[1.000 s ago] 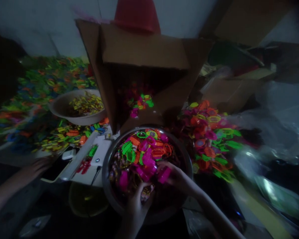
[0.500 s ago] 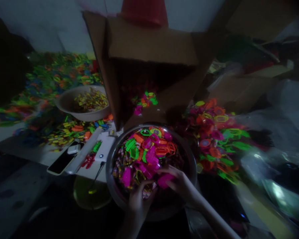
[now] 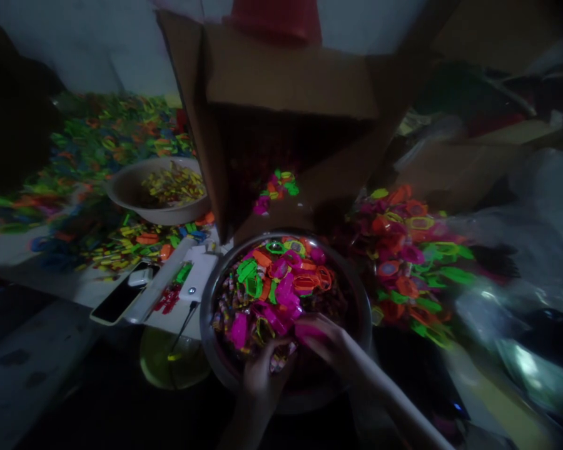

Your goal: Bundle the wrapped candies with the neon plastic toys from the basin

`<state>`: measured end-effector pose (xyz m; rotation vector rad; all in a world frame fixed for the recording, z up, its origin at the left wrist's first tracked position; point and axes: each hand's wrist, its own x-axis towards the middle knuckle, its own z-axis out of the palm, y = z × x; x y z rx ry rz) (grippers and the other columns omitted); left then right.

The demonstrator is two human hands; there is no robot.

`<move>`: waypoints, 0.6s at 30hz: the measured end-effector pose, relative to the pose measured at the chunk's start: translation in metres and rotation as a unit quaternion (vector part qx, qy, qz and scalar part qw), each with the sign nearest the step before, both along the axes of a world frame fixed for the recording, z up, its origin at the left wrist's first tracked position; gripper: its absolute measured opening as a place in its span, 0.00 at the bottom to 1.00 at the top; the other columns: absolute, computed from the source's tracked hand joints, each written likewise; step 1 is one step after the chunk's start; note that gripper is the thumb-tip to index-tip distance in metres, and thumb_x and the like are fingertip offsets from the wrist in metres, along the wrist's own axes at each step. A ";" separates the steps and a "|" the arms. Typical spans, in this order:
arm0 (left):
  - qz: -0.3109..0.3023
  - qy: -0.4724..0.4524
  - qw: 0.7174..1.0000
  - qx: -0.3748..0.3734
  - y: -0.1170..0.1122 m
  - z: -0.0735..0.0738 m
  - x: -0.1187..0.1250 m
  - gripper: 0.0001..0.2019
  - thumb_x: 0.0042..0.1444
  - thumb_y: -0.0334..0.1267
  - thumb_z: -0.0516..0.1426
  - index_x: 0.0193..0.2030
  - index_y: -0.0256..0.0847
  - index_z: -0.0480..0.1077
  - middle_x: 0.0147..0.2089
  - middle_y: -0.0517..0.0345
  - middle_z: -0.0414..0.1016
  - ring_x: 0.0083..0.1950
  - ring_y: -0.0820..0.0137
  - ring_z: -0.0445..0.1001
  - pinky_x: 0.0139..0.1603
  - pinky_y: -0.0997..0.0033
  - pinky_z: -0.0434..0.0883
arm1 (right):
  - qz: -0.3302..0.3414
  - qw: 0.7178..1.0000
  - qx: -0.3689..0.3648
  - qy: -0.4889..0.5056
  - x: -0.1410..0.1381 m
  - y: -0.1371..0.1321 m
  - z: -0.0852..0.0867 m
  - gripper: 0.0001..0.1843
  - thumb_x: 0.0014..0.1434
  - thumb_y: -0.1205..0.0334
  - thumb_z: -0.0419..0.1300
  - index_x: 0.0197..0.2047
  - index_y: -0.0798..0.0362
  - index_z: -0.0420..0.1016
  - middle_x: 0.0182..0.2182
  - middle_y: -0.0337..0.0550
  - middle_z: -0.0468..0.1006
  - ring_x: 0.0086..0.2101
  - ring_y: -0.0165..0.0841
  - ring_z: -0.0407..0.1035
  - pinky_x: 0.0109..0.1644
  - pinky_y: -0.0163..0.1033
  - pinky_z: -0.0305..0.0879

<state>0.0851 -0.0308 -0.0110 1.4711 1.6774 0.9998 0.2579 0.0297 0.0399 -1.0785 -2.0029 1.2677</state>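
Note:
A round metal bowl point(image 3: 206, 312) stands in front of me. Inside it, bright pink, orange and green plastic pieces point(image 3: 286, 290) lie over small striped, wrapped-looking pieces point(image 3: 225, 306). My right hand point(image 3: 333, 344) is closed around a pink plastic piece point(image 3: 308, 329) above the bowl's near right part, its fingers partly covering it. Just to the left, my left hand point(image 3: 263, 372) curls its thumb and fingers around a few small striped pieces point(image 3: 280, 358). Both hands are close together; dim light and blur hide the fingertips' exact contact.
An open cardboard box point(image 3: 291, 81) stands behind the bowl, with colourful pieces inside. Left are a pale basin point(image 3: 159, 215) of yellow pieces, a phone point(image 3: 117, 303) and a white cabled device point(image 3: 199, 275). Colourful plastic pieces point(image 3: 408, 256) are heaped at right.
My right hand has turned and closed further over the pink piece, so less of it shows. My left hand stays nearly in place. The whole view has shifted slightly.

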 end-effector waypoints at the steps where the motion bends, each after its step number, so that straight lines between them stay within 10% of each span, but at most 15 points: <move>1: 0.010 -0.002 1.000 -0.009 0.000 -0.002 0.000 0.10 0.53 0.44 0.57 0.39 0.47 0.75 0.35 0.60 0.82 0.34 0.66 0.80 0.38 0.71 0.75 | 0.006 0.999 0.049 -0.020 -0.003 -0.002 0.000 0.14 0.62 0.65 0.55 0.50 0.49 0.73 0.50 0.46 0.73 0.52 0.37 0.66 0.58 0.46 0.62; 18: -0.030 -0.135 0.982 -0.126 0.009 0.012 -0.007 0.12 0.49 0.47 0.59 0.31 0.40 0.76 0.24 0.56 0.79 0.35 0.60 0.77 0.34 0.69 0.73 | 0.125 0.933 0.323 -0.097 -0.006 0.000 0.002 0.13 0.64 0.68 0.52 0.51 0.57 0.68 0.47 0.49 0.74 0.48 0.37 0.67 0.55 0.46 0.66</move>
